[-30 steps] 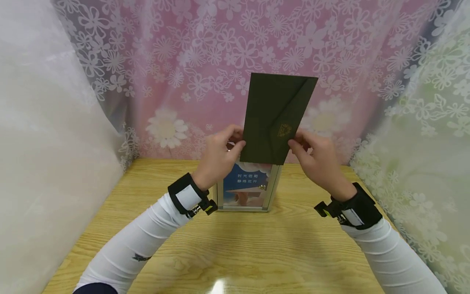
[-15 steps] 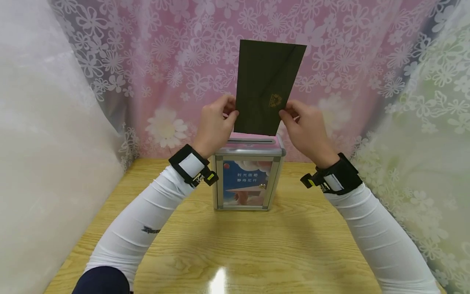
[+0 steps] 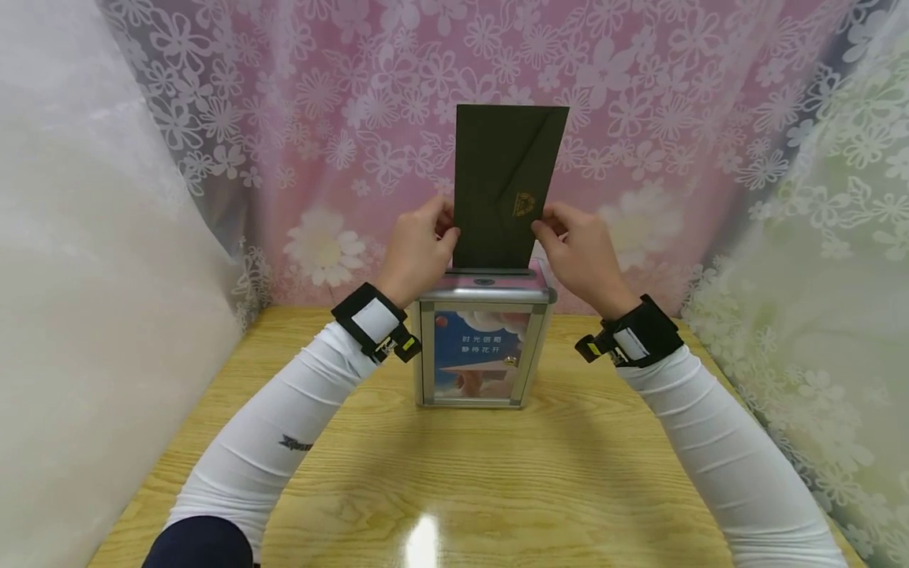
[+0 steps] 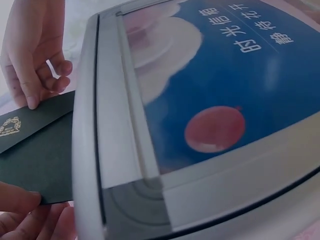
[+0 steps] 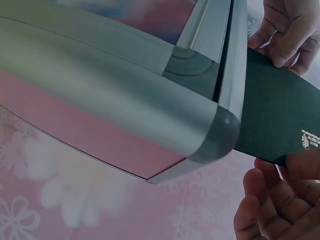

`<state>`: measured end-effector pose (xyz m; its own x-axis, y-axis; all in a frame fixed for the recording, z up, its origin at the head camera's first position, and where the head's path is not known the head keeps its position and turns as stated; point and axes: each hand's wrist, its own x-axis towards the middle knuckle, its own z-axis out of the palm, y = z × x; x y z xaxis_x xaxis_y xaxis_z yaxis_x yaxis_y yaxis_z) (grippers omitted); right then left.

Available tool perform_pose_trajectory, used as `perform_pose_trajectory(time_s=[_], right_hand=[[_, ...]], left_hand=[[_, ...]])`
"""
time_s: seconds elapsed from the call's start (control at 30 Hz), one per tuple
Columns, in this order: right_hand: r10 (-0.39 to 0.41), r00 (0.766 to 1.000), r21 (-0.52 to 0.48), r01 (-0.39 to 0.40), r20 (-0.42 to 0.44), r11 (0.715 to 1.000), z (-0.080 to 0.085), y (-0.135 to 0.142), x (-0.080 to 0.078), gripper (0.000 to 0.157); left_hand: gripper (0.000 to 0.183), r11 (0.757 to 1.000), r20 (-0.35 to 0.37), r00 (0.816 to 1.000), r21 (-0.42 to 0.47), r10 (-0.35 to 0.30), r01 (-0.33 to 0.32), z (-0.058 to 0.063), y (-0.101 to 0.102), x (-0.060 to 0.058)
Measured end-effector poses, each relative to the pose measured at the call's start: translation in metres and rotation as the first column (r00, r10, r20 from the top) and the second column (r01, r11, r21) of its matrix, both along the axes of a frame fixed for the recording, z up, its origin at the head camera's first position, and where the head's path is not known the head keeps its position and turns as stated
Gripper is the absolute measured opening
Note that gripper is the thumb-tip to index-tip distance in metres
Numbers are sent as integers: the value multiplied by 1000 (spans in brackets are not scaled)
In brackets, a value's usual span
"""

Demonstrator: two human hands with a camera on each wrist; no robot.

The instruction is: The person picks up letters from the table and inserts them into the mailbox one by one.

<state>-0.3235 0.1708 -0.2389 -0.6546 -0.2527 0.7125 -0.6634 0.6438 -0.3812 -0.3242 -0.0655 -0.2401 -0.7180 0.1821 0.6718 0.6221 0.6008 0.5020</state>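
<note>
A dark green envelope (image 3: 500, 173) with a gold emblem stands upright over the letter box (image 3: 476, 355). Its lower edge meets the slot (image 3: 490, 271) in the box's pink top. My left hand (image 3: 420, 248) pinches the envelope's left edge between thumb and fingers. On the opposite edge, my right hand (image 3: 582, 252) pinches it beside the emblem. Both wrist views show the envelope (image 4: 40, 155) running behind the box's metal rim (image 5: 232, 75), so its lower end is hidden there. The box has a silver frame and a blue picture door with a small lock (image 3: 510, 360).
The box stands on a wood-grain table (image 3: 454, 465). Behind it hangs a pink flowered curtain (image 3: 341, 142). Pale sheets hang at the left (image 3: 106, 237) and right (image 3: 817, 315) sides.
Both hands first raised the envelope from in front of the box to above its top, then lowered it to the slot, with the envelope turning more upright. Neither hand let go.
</note>
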Motion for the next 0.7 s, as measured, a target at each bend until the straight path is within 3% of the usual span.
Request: perform_pose_trajectory(time_s=[0.23, 0.53, 0.7], right_hand=[[16, 1000, -8, -17, -11, 1000, -2, 1, -1, 14], [36, 999, -3, -36, -26, 999, 0, 0, 7, 13], [37, 999, -5, -38, -25, 999, -1, -2, 9, 13]], left_hand=[[8, 1000, -6, 1000, 12, -17, 17, -2, -1, -1], [6, 999, -31, 999, 17, -40, 41, -1, -4, 6], [7, 999, -16, 999, -1, -36, 36, -5, -5, 8]])
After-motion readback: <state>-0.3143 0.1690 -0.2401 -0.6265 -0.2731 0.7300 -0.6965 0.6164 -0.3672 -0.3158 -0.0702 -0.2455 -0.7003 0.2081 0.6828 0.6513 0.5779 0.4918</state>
